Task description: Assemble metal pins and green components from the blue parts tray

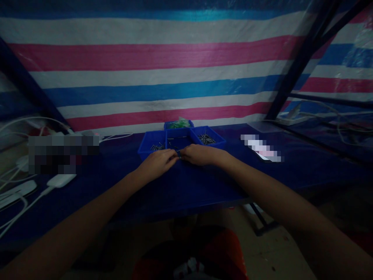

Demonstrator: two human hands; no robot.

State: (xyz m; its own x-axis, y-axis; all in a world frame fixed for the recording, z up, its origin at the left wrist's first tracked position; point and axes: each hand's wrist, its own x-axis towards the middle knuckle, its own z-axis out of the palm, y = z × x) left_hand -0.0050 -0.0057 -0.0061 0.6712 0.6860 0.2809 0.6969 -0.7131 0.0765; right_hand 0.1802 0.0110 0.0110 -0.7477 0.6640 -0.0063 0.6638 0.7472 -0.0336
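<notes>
My left hand (159, 159) and my right hand (201, 154) meet just in front of the blue bins. The fingertips of both are pinched close together at a tiny, shiny piece, too small and dark to name. Behind the left hand, the left blue bin (142, 144) holds short metal pins or screws (157, 147). Longer metal screw-like pieces (205, 139) lie heaped in the right blue bin (220, 139). Between these two, a middle blue bin (182, 140) has a few thin dark pieces in it, partly hidden by my hands.
Green pieces in clear plastic (181, 123) fill a rear blue bin (166, 126). A lit phone (260, 149), partly blurred out, lies right on the blue table (186, 186). White cables and a white adapter (61, 179) crowd the left side. Striped sheeting (163, 58) hangs behind.
</notes>
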